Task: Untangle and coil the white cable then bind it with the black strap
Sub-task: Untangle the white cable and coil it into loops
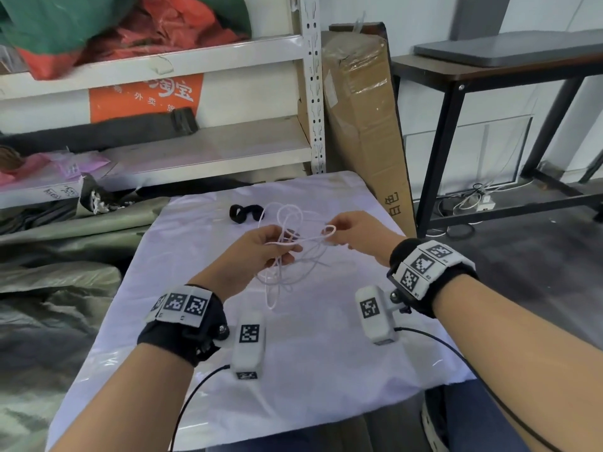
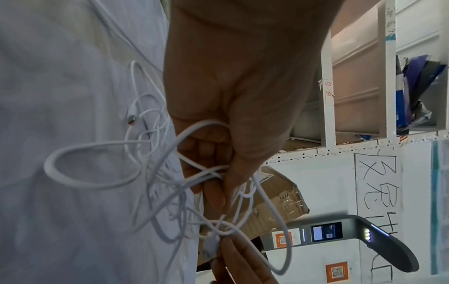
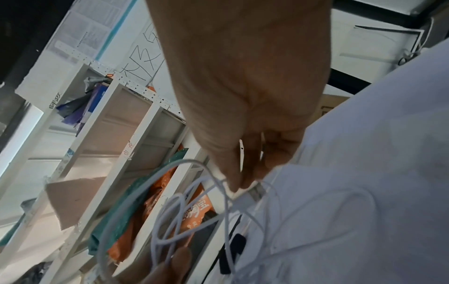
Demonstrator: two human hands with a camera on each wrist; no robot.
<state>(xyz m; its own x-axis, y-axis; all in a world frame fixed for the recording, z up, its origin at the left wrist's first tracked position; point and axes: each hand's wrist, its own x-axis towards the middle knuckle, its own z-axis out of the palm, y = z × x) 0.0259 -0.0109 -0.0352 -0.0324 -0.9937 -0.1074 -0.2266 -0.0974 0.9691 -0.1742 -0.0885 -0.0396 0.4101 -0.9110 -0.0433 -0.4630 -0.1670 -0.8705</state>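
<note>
A thin white cable (image 1: 287, 243) hangs in tangled loops between both hands above the white-covered table (image 1: 202, 370). My left hand (image 1: 261, 252) grips a bunch of its strands (image 2: 209, 174) between thumb and curled fingers. My right hand (image 1: 346, 233) pinches a small loop and one end of the cable (image 3: 243, 189) at its fingertips. A plug end (image 2: 132, 115) dangles in the tangle. Several loops droop down to the cloth. The black strap (image 1: 244, 213) lies curled on the table beyond the hands, untouched; it also shows as the black strap (image 3: 230, 255) in the right wrist view.
White metal shelving (image 1: 182, 60) with bags and a tall cardboard box (image 1: 362, 119) stands just behind the table. A dark desk (image 1: 489, 73) is at the right. Grey-green tarpaulin (image 1: 49, 288) lies left of the table.
</note>
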